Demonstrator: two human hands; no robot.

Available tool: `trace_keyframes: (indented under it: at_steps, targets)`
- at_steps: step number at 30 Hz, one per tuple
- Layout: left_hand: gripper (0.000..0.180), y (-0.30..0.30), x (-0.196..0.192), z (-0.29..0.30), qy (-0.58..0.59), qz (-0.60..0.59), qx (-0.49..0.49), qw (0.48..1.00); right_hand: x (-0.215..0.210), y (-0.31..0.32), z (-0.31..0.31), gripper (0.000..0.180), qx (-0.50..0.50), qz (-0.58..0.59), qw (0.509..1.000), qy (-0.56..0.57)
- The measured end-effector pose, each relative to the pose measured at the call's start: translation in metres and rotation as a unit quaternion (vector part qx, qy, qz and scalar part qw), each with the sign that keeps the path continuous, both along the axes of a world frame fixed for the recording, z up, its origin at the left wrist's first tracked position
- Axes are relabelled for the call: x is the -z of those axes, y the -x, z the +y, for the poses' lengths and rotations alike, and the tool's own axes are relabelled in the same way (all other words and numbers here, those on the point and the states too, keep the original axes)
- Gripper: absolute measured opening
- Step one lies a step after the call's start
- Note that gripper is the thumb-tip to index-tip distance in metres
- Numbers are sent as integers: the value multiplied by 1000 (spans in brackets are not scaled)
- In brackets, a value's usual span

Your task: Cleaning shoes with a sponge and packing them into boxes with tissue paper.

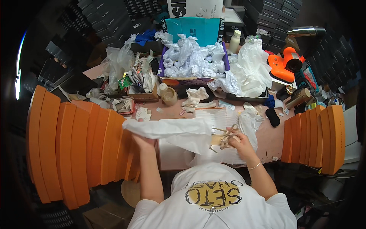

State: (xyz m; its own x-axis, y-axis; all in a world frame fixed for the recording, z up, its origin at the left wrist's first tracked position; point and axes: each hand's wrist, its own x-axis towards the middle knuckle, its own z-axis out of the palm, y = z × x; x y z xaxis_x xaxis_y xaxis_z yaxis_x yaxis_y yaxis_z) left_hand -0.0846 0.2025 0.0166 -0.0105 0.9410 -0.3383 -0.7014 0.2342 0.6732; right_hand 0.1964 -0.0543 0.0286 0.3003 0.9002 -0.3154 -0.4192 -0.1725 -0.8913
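My right hand (241, 144) is closed on a beige sandal (219, 140) with thin tan straps, held over the middle of the table. A long sheet of white tissue paper (171, 129) stretches leftward from the sandal, and its left end is in my left hand (144, 139). The left fingers are partly hidden behind the paper. Beneath the sandal and paper lie more white wrapping sheets (225, 114) and a white flat panel or box (169, 154).
Stacks of orange boxes flank me at left (72, 145) and right (312, 141). Behind the work area stand a purple-edged box (190, 79) of crumpled paper, a brush jar (169, 96), an orange tool (282, 68) and a white bottle (235, 41). A black oval object (272, 117) lies at right.
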Motion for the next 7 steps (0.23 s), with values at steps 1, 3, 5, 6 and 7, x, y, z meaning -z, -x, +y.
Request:
trace_keyframes:
  at_steps: [1,3,5,6,7]
  targets:
    - [33,26,4,15,-187,-39,92,977,-3,-12,-5,46,12,-44,999,6]
    - [36,28,-11,7,-450,212,135,857,6,-32,-16,45,23,-88,996,20]
    - [45,-3,-30,-15,-483,569,179,640,-3,-45,-21,45,-8,-87,996,21]
    - [48,-17,-22,-20,-469,648,299,521,-6,-50,-15,45,-28,-82,996,13]
    - [48,-17,-23,-19,-471,648,297,520,-11,-56,-10,45,-75,-77,994,9]
